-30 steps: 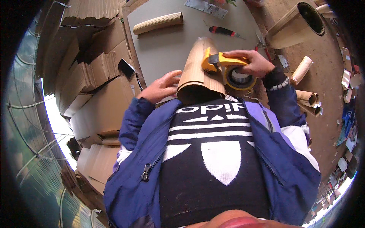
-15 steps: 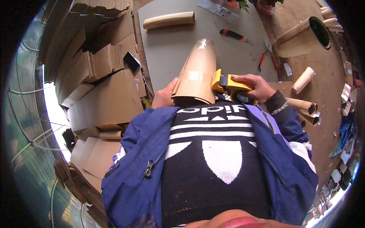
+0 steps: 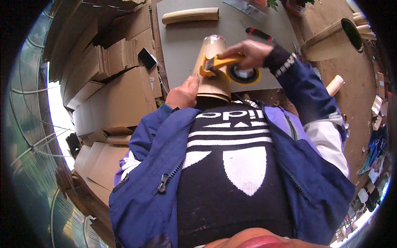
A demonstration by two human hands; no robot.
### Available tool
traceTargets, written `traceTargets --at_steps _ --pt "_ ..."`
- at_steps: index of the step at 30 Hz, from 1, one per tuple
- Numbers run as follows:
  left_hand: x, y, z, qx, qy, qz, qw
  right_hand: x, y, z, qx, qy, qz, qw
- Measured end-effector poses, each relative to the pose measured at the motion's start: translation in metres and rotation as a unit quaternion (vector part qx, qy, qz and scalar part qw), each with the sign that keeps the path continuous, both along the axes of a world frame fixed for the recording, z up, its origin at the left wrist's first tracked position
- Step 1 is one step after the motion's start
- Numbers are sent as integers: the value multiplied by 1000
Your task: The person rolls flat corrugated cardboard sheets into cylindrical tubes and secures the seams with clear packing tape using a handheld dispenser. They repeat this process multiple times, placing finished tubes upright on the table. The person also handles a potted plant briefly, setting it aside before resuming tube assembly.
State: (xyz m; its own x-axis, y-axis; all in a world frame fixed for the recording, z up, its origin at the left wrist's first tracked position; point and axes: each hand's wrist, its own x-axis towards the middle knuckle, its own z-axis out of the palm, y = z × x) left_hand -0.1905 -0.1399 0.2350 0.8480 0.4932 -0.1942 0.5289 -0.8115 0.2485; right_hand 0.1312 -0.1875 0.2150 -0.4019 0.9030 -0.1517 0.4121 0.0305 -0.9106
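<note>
A tan tube of rolled corrugated cardboard (image 3: 213, 87) lies lengthwise before me, its wider near end by my chest. At its left side my left hand (image 3: 184, 93) is closed on the near edge, thumb along the seam. My right hand (image 3: 251, 53) grips a yellow tape dispenser (image 3: 223, 62) with a dark roll. The dispenser's head rests over the upper middle of the tube, and its roll hangs off the right side. Clear tape glints at the tube's far end. The dispenser hides the middle of the tube.
On the grey board (image 3: 178, 43) lie another cardboard roll (image 3: 190, 15), a red-and-black handled tool (image 3: 258, 34) and a clear packet (image 3: 245, 10). Cardboard stacks (image 3: 120, 99) and a dark phone-like slab (image 3: 147, 59) are at left. A large tube (image 3: 335, 37) lies at right.
My right hand has carried the tape dispenser from beside the tube's near end up and left onto its middle. My left hand has shifted slightly right and nearer the seam.
</note>
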Motion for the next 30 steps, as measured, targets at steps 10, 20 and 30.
traceTargets --at_steps 10,20,30 --pt "-55 -23 -22 -283 5 340 897 -32 -12 -17 30 -69 -27 997" --pt "-64 -2 -17 -140 -97 159 972 -43 -32 -1 1 -240 11 971" --pt "-44 25 -4 -49 -30 77 995 -60 51 -32 -194 -191 173 947"
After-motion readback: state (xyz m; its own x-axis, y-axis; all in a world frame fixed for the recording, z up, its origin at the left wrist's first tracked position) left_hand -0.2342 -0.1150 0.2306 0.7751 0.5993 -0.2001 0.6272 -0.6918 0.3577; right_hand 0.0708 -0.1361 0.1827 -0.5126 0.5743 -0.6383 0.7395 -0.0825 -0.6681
